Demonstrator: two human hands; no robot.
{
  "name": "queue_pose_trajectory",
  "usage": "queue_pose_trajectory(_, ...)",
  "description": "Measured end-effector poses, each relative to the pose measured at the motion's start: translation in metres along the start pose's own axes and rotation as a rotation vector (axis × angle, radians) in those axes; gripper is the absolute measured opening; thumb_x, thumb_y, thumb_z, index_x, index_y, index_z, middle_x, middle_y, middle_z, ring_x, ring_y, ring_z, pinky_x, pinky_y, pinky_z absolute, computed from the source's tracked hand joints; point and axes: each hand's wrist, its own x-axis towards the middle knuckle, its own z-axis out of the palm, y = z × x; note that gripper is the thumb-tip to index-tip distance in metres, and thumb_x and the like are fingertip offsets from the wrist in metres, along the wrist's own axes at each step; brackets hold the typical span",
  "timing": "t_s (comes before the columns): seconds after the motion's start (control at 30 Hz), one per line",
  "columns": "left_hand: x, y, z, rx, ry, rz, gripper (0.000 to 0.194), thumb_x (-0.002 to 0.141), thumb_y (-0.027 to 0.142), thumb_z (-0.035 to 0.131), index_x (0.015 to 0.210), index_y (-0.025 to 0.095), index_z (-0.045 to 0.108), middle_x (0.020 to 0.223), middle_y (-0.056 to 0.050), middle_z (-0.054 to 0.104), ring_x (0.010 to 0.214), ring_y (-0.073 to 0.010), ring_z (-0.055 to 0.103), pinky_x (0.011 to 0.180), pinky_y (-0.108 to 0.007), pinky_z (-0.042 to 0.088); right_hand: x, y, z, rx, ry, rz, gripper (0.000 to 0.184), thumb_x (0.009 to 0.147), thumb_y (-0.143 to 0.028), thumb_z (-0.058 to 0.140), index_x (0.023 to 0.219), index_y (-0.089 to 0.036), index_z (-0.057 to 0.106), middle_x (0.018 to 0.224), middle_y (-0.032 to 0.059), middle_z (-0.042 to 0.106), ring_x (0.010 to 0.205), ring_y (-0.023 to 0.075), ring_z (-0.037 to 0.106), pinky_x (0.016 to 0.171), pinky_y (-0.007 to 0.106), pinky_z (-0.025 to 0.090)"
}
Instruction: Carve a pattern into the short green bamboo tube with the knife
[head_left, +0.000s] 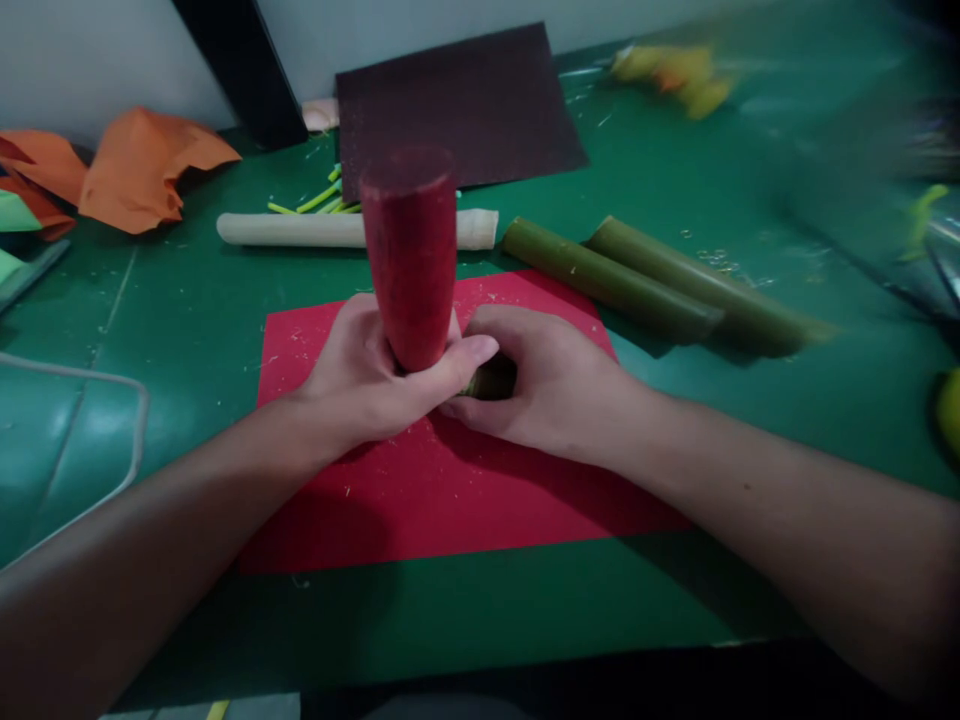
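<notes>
My left hand [367,390] is closed around the narrow lower end of a red tapered cylinder [415,260], which stands upright with its wide flat end on top. Its lower tip is hidden in my fingers, so its kind does not show. Right beside it, my right hand [547,385] is curled around a short greenish bamboo piece [493,380], mostly covered by my fingers. My left thumb reaches across to the bamboo's near end. Both hands are over a red sheet [450,510] dotted with pale shavings.
Behind the hands lie a pale rod [292,230] and two green bamboo pieces [611,280]. Farther back are a dark sheet [457,110] and a blurred yellow object [675,75]. Crumpled orange paper [142,170] lies at left, near a grey cable [141,420]. The table [450,610] is green.
</notes>
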Motion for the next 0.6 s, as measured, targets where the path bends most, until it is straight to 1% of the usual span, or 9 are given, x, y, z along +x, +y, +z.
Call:
queue_pose_trajectory(0.1,0.003,-0.005,0.004,-0.016,0.196,0.008,0.029,0.081,0.026,0.076,0.059,0.019,0.060,0.054,0.004,0.058,0.051,-0.0083,0.056,0.047,-0.020,0.046,0.000,0.002,0.000,-0.030,-0.018,-0.020,0.014,0.074,-0.021,0.070,0.086,-0.019,0.064,0.091,0.0042,0.070,0.085,0.0202,0.063,0.074,0.032,0.046)
queue_pose_trajectory(0.13,0.004,-0.007,0.005,-0.036,0.238,0.015,0.029,0.081,0.027,0.078,0.059,0.019,0.060,0.055,0.004,0.059,0.051,-0.0084,0.057,0.048,-0.020,0.047,0.001,0.002,0.000,-0.033,-0.028,-0.029,0.017,0.073,-0.020,0.069,0.090,-0.019,0.066,0.095,0.0053,0.071,0.089,0.0215,0.064,0.078,0.033,0.047)
queue_pose_trajectory(0.17,0.005,-0.009,0.006,-0.056,0.256,0.014,0.029,0.081,0.026,0.078,0.059,0.020,0.060,0.055,0.004,0.060,0.052,-0.0084,0.058,0.048,-0.020,0.048,0.001,0.002,0.000,-0.032,-0.033,-0.036,0.019,0.074,-0.019,0.069,0.092,-0.018,0.067,0.097,0.0061,0.072,0.092,0.0224,0.064,0.080,0.034,0.047)
queue_pose_trajectory(0.2,0.006,-0.010,0.006,-0.082,0.256,0.009,0.029,0.080,0.026,0.079,0.059,0.020,0.060,0.055,0.005,0.060,0.051,-0.0084,0.058,0.048,-0.020,0.047,0.001,0.002,0.000,-0.033,-0.036,-0.036,0.020,0.074,-0.020,0.069,0.094,-0.018,0.068,0.097,0.0064,0.072,0.092,0.0230,0.065,0.080,0.034,0.047)
queue_pose_trajectory(0.3,0.007,-0.012,0.004,-0.157,0.195,-0.012,0.032,0.082,0.030,0.078,0.058,0.021,0.060,0.052,0.005,0.057,0.047,-0.0077,0.053,0.044,-0.023,0.044,0.002,0.002,0.000,-0.032,-0.037,-0.004,0.022,0.073,-0.021,0.070,0.094,-0.017,0.069,0.094,0.0057,0.072,0.089,0.0230,0.065,0.077,0.034,0.047)
queue_pose_trajectory(0.4,0.006,-0.014,0.000,-0.204,0.116,0.036,0.039,0.084,0.035,0.076,0.054,0.020,0.056,0.048,0.006,0.049,0.043,-0.0062,0.044,0.042,-0.023,0.039,0.002,0.001,0.000,-0.020,-0.040,0.031,0.025,0.073,-0.021,0.070,0.098,-0.017,0.070,0.095,0.0058,0.072,0.088,0.0228,0.065,0.075,0.034,0.047)
queue_pose_trajectory(0.5,0.003,-0.013,0.000,-0.224,0.070,0.029,0.035,0.085,0.031,0.075,0.057,0.020,0.057,0.051,0.005,0.048,0.046,-0.0061,0.044,0.045,-0.022,0.041,0.002,0.000,0.001,-0.016,-0.035,0.037,0.025,0.073,-0.022,0.070,0.099,-0.018,0.070,0.094,0.0048,0.072,0.086,0.0218,0.065,0.072,0.033,0.046)
queue_pose_trajectory(0.6,0.001,-0.009,0.001,-0.218,0.023,0.004,0.035,0.085,0.027,0.073,0.056,0.019,0.055,0.052,0.005,0.048,0.047,-0.0056,0.044,0.047,-0.020,0.043,0.001,0.001,0.002,-0.018,-0.017,0.022,0.019,0.074,-0.023,0.070,0.093,-0.019,0.068,0.088,0.0026,0.069,0.080,0.0194,0.063,0.068,0.031,0.043)
